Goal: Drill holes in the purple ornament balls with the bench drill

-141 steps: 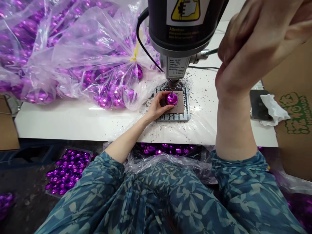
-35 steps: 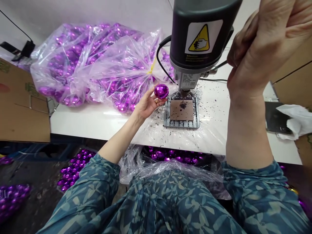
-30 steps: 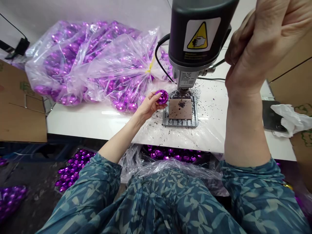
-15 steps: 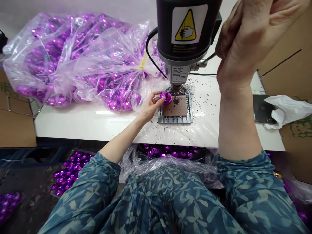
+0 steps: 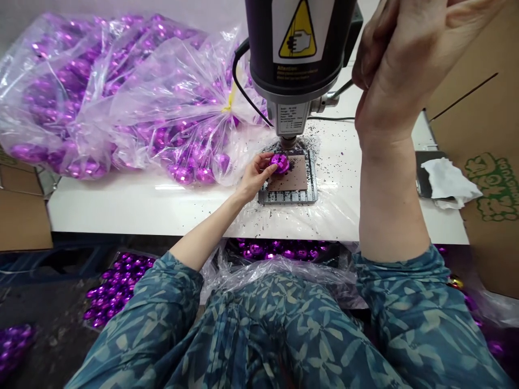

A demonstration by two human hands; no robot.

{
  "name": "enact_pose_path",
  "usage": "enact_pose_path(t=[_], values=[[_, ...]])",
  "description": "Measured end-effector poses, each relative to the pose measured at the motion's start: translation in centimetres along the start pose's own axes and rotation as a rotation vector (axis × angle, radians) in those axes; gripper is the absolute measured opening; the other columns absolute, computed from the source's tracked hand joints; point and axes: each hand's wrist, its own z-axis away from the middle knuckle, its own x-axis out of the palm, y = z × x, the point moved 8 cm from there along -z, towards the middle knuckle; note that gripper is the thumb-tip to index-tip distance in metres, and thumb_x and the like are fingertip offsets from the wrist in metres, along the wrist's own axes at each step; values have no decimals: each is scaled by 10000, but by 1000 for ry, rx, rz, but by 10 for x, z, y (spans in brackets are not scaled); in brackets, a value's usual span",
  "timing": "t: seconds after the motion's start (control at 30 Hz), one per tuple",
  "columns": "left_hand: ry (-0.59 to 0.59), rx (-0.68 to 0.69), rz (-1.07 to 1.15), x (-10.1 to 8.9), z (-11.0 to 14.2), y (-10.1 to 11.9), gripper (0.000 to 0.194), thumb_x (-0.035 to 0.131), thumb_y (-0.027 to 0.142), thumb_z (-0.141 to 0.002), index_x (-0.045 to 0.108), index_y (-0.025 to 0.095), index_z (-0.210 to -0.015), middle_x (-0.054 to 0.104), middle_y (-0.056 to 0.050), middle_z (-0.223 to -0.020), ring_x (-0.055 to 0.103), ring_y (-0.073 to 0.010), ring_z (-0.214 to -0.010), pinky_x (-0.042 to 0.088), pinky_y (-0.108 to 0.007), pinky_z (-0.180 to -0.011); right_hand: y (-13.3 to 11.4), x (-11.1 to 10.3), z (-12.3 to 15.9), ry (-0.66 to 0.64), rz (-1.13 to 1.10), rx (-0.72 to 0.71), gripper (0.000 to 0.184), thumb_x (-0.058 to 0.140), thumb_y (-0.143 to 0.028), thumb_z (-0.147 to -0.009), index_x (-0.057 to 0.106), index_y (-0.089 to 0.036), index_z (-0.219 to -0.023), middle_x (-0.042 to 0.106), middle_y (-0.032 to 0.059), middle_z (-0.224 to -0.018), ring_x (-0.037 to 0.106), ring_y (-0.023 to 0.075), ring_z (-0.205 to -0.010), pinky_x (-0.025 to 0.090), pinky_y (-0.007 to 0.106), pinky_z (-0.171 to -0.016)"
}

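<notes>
1. One purple ball [image 5: 279,163] is in the left hand [image 5: 258,172], pinched narrowly between thumb and fingers over the back left part of the brown board [image 5: 295,181]; whether it touches the board cannot be told
2. The right hand [image 5: 405,65], raised at the upper right, curls around the lever [image 5: 344,89] of the drill [image 5: 299,67]; the lever's end is hidden in the fist
3. The chuck [image 5: 287,142] hangs behind and above the ball, a little to its right, with little room between them; the bit cannot be made out
4. The board lies inside the rim of the grey plate [image 5: 287,198], whose slotted border shows along the front
5. Between the plate and the front edge of the table [image 5: 121,210] runs a white strip under a see-through sheet [image 5: 328,208], dotted with shavings
6. On the left, the bag [image 5: 133,102] bulges close to the left hand; a white band separates it from the front edge
7. On the right, speckled tabletop spreads to the right forearm; past it, a tissue [image 5: 452,181] partly covers the phone [image 5: 424,170] near the carton [image 5: 486,124]
8. Below the front edge, a row of balls [image 5: 286,251] shows
</notes>
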Motion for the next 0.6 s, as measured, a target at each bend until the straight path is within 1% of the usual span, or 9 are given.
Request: enact_pose_path(t=[0.13, 0.23, 0.3, 0.37, 0.43, 0.47, 0.5, 0.53, 0.6], values=[[-6, 40, -28, 6, -2, 4, 438, 832, 412, -904, 655, 216, -1254, 795, -96, -1200, 750, -220, -1124, 590, -409, -1025, 0, -1, -1, -13, 65, -17, 599, 612, -632, -710, 196, -233, -548, 256, -97, -379, 306, -17, -330, 198, 191, -414], [-9, 62, -110, 8, -1, 8, 440, 838, 381, -888, 668, 232, -1265, 782, -96, -1238, 736, -239, -1138, 590, -411, -987, 0, 0, -2, -32, 93, -42, 646, 573, -704, -664, 159, -223, -545, 241, -89, -384, 311, -35, -334, 205, 166, -409], [-13, 61, -185, 9, 1, 9, 481, 848, 374, -869, 675, 238, -1296, 774, -99, -1256, 728, -259, -1135, 585, -435, -988, 2, -2, -2, -2, 59, -23, 623, 604, -647, -700, 170, -225, -553, 227, -97, -381, 292, -34, -324, 202, 156, -393], [-3, 81, -267, 8, 5, 10, 523, 873, 367, -833, 688, 236, -1305, 762, -110, -1266, 705, -290, -1179, 559, -484, -1052, 6, -3, -1, 26, 35, 33, 559, 615, -449, -837, 183, -225, -562, 217, -105, -376, 277, -29, -316, 189, 150, -385], [5, 125, -320, 8, 8, 12, 527, 886, 374, -815, 702, 239, -1290, 742, -119, -1299, 656, -322, -1282, 501, -530, -1153, 9, -4, 0, 44, 57, 81, 478, 446, -217, -976, 191, -223, -572, 205, -101, -374, 268, -28, -317, 182, 142, -393], [-3, 146, -321, 10, 9, 13, 520, 882, 385, -820, 701, 244, -1287, 731, -121, -1323, 628, -331, -1335, 470, -542, -1194, 10, -3, 0, 36, 75, 100, 447, 337, -134, -999, 212, -221, -579, 209, -99, -378, 275, -27, -322, 192, 138, -400], [-20, 160, -307, 12, 10, 12, 513, 871, 398, -834, 694, 250, -1292, 719, -120, -1350, 604, -335, -1379, 445, -547, -1225, 9, -3, 0, 32, 82, 104, 434, 267, -92, -1000, 230, -221, -587, 215, -97, -384, 280, -26, -328, 201, 136, -406], [-42, 165, -283, 15, 10, 11, 506, 854, 412, -853, 683, 257, -1302, 709, -118, -1372, 588, -335, -1411, 429, -547, -1243, 8, -2, -1, 21, 80, 95, 431, 265, -94, -1001, 243, -222, -590, 225, -96, -387, 284, -25, -331, 206, 139, -410], [-67, 162, -243, 19, 9, 9, 499, 838, 432, -871, 664, 266, -1309, 704, -112, -1380, 575, -333, -1439, 416, -545, -1258, 5, -2, -2, -5, 58, 42, 452, 433, -236, -986, 241, -227, -577, 225, -96, -386, 283, -22, -328, 200, 154, -405]])
